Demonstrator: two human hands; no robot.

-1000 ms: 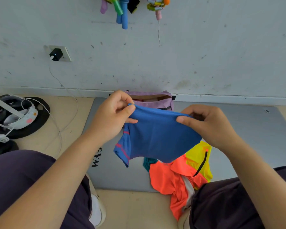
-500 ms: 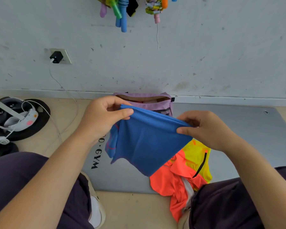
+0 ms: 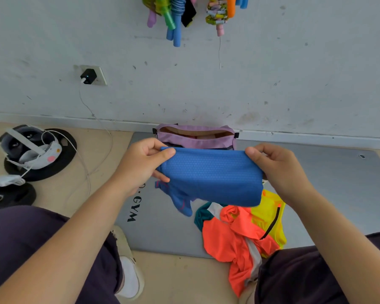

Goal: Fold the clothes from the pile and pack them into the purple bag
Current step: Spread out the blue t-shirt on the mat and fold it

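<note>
Above the mat [image 3: 316, 194], you hold the blue shirt [image 3: 211, 176] stretched between both hands, with the open purple bag [image 3: 195, 137] just beyond at twelve o'clock. Your left hand [image 3: 140, 163] pinches one top corner, your right hand [image 3: 279, 167] the other, fingers grasping the cloth. A sleeve hangs loose at seven o'clock of the fold; I'd tuck it in before packing. Keep the top edge taut and level, then lower it straight into the opening. The pile [image 3: 241, 233] waits at five o'clock.
</note>
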